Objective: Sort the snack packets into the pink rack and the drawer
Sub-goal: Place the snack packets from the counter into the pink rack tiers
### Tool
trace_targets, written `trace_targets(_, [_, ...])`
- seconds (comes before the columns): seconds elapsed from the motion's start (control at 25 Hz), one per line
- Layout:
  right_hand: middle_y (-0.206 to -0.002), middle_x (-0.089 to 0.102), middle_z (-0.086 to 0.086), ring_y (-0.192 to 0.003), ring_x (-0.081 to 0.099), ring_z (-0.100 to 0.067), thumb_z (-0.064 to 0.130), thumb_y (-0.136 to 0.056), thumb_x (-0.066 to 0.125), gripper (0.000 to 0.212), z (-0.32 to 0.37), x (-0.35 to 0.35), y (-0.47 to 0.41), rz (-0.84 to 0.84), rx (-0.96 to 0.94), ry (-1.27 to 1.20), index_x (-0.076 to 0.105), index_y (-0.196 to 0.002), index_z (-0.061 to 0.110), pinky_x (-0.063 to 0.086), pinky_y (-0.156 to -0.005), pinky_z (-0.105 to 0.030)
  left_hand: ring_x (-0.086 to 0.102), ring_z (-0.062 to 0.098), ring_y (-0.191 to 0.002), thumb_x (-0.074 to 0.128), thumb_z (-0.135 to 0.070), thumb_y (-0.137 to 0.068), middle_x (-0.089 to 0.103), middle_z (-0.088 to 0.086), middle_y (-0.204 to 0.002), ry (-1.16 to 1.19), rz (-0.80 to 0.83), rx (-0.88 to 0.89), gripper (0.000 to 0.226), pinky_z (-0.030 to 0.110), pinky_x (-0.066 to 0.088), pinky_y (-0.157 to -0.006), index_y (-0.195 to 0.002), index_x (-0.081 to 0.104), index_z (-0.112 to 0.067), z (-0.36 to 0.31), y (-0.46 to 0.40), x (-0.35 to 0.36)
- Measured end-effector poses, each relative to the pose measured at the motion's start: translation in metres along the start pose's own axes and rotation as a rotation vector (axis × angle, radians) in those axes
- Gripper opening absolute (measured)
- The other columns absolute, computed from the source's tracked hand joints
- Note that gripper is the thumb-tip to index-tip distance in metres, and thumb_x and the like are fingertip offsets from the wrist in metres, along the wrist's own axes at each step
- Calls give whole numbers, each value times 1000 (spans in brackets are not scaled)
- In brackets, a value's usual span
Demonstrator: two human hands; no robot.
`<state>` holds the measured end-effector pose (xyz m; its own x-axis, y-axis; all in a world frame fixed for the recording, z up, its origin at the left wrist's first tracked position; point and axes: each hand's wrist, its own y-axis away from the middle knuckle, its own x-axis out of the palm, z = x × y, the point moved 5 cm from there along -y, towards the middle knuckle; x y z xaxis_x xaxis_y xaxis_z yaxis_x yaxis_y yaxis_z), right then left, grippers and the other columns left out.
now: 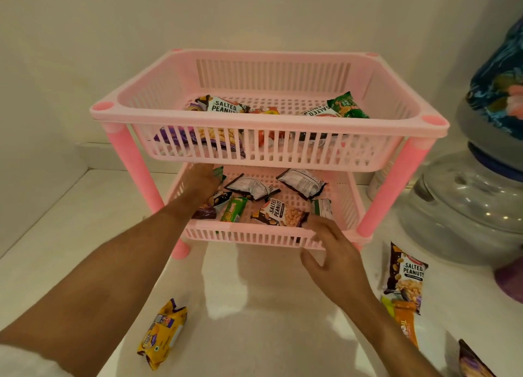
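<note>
A pink two-tier rack (169, 113) stands on the white counter against the wall. Its upper basket holds several packets, among them a salted peanuts packet (223, 104) and a green packet (346, 104). The lower basket (249, 235) holds several more, including a salted peanuts packet (278, 212). My left hand (202, 181) reaches into the lower basket's left side, touching a green packet (218, 172); its fingers are hidden under the upper basket. My right hand (334, 252) hovers open at the lower basket's front right rim, holding nothing.
Loose packets lie on the counter: a yellow one (161, 334) at the front left, a salted peanuts packet (406, 277), an orange one (406, 323) and a dark one (472, 362) on the right. A large water dispenser bottle (467, 195) stands right of the rack.
</note>
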<state>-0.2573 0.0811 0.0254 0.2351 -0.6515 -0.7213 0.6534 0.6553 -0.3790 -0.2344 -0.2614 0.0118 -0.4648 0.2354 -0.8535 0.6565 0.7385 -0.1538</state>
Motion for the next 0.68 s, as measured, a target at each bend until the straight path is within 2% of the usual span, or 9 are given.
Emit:
trace_targets(0.08, [-116,60,11,-89,60,-7,21,-78,73,41,-19,-8,25,11,94,55,57,-116,23,49,-75,-23,63,27,-96,61,-12,-83,64,12,-119,-3,-48,35,40,33,56,-72,-124,58,-11,-12,11,-7])
trace_targets(0.2, [-111,61,12,-81,59,-8,24,-80,72,38,-54,-19,59,47,288,145,60,-115,23,41,-68,-24,58,32,-111,62,-13,-85,61,15,-126,9,-125,202,41,35,50,-85,-125,58,-8,-29,41,-24])
trace_targets(0.32, [-124,60,1,-100,63,-23,28,-76,73,48,-94,-27,88,91,428,297,57,-120,21,49,-71,-31,55,31,-115,63,-15,-85,62,12,-124,65,-226,294,34,39,47,-93,-119,63,-7,-26,93,-42])
trace_targets(0.44, [-133,52,-4,-107,57,-31,41,-77,68,64,-120,-37,112,169,572,450,44,-134,22,48,-80,-39,57,28,-110,54,-24,-82,66,9,-115,114,-254,431,34,41,50,-92,-107,69,-7,-12,159,-44])
trace_targets(0.56, [-140,41,-2,-113,52,-30,54,-80,57,70,-135,-42,129,263,669,537,30,-139,29,46,-88,-40,56,23,-106,50,-23,-84,69,6,-108,-1,-274,568,30,34,48,-89,-99,72,-9,13,217,-35])
trace_targets(0.68, [-143,34,-3,-114,52,-33,55,-78,57,73,-138,-35,143,308,727,500,24,-140,34,46,-92,-42,58,18,-100,48,-26,-82,69,-1,-108,-60,-228,508,31,23,47,-79,-98,72,-15,45,257,-27])
